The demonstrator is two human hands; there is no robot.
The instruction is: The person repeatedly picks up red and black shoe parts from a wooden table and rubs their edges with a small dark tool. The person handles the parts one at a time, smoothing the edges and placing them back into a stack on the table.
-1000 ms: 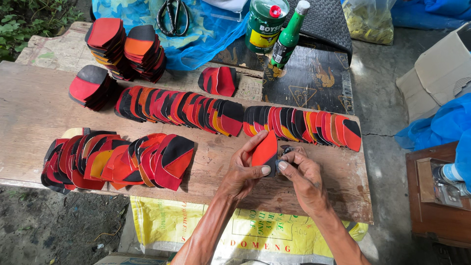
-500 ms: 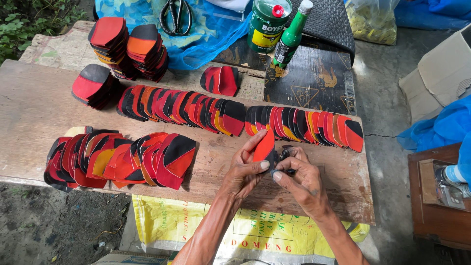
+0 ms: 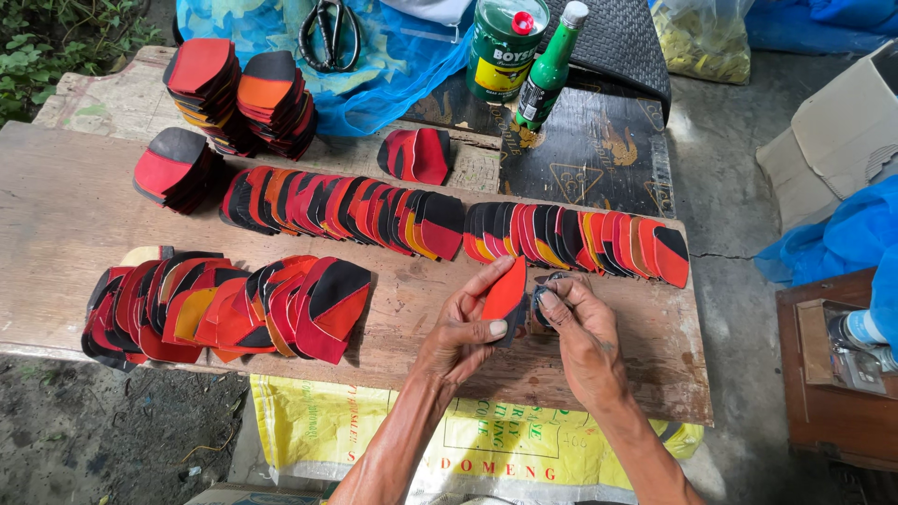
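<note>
1. The left hand point(image 3: 463, 332) pinches a curved red cut piece with a black back point(image 3: 506, 292) between thumb and fingertips, tilted up above the worn wooden plank point(image 3: 56, 215).
2. The right hand point(image 3: 582, 332) has its fingers point(image 3: 552, 301) clenched on a small dark round thing point(image 3: 540, 304), touching the red piece's right edge.
3. Just beyond the fingertips lies an overlapping row of red, orange and black cut pieces point(image 3: 580, 238).
4. Farther off stands a green metal can point(image 3: 506, 47).
</note>
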